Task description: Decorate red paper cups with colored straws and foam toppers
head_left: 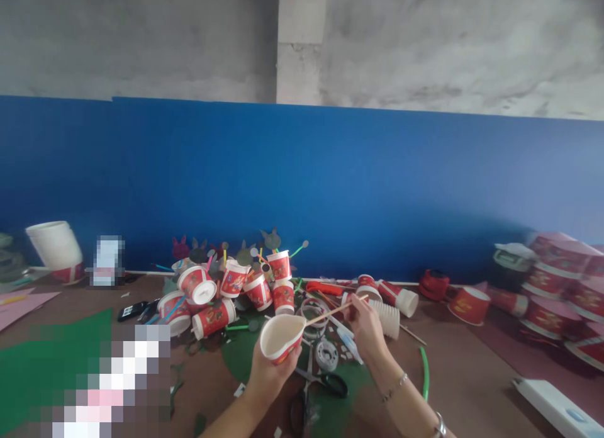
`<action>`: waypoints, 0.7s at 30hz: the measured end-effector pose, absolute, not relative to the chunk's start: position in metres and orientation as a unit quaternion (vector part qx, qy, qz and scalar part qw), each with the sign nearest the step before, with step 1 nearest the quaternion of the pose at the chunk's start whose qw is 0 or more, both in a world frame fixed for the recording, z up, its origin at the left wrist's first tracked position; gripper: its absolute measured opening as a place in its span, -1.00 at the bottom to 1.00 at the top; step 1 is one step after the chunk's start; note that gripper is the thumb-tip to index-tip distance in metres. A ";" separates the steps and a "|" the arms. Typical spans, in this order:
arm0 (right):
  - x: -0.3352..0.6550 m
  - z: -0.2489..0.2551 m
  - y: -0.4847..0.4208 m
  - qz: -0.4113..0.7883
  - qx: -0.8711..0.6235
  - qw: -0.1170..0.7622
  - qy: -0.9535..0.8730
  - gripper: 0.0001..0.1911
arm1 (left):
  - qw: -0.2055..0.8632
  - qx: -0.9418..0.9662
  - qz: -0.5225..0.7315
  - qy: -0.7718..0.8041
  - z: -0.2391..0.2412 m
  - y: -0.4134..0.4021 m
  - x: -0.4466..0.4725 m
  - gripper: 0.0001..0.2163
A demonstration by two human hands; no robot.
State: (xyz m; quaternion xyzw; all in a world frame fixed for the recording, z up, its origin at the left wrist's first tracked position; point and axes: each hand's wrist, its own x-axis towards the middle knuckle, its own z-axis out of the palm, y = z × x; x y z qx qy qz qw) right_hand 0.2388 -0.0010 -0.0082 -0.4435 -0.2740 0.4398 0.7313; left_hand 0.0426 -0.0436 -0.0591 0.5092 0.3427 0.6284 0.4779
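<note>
My left hand (pixel 276 372) is wrapped round a red and white paper cup (pixel 282 340), its mouth tilted toward me and its rim drawn to a point on the right. Between the fingers of my right hand (pixel 363 325) is a thin wooden stick (pixel 330 312), whose far end meets that pointed part of the rim. Whether the stick pierces the cup wall I cannot tell. Below the hands lie black-handled scissors (pixel 310 375) and a roll of tape (pixel 326 355).
Several decorated paper cups (pixel 214 318) are heaped behind and left of my hands. A stack of white cups (pixel 387 318) lies beyond my right hand. A green strip (pixel 425 372) and a white box (pixel 561 406) are at right, green paper (pixel 61 369) at left. A blue wall panel (pixel 302 186) stands behind.
</note>
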 end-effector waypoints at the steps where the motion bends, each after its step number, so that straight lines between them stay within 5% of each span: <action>1: 0.242 -0.007 -0.001 0.432 -0.446 0.732 -0.282 -0.76 | 0.481 0.510 0.626 0.341 -0.059 -0.044 0.043 -0.64; 16: 0.274 0.012 -0.010 0.226 -0.510 0.767 -0.317 -0.75 | 0.431 0.540 0.625 0.363 -0.038 -0.049 0.038 -0.73; 21: 0.283 0.022 -0.007 0.284 -0.439 0.800 -0.294 -0.73 | 0.389 0.570 0.633 0.350 -0.053 -0.044 0.037 -0.42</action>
